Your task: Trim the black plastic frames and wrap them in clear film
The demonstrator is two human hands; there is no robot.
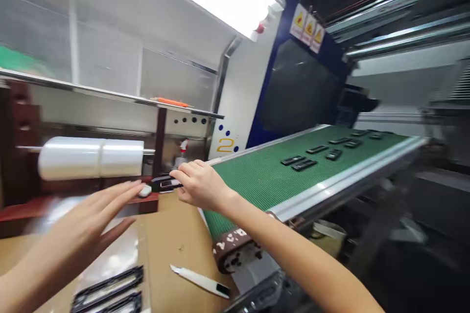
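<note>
My right hand [200, 183] is closed on a small black plastic part [166, 184], held just past the near end of the green conveyor belt [264, 178]. My left hand [95, 217] is open, fingers stretched flat toward that part, hovering over the cardboard-covered table [176, 234]. Two long black plastic parts [108, 291] lie on clear film at the table's near edge. A white utility knife [200, 281] lies on the cardboard beside them.
Several black parts [316, 154] ride on the belt farther along. A roll of clear film [90, 157] hangs on a rod at the left, under a metal shelf with an orange tool [171, 101]. A dark machine stands behind the belt.
</note>
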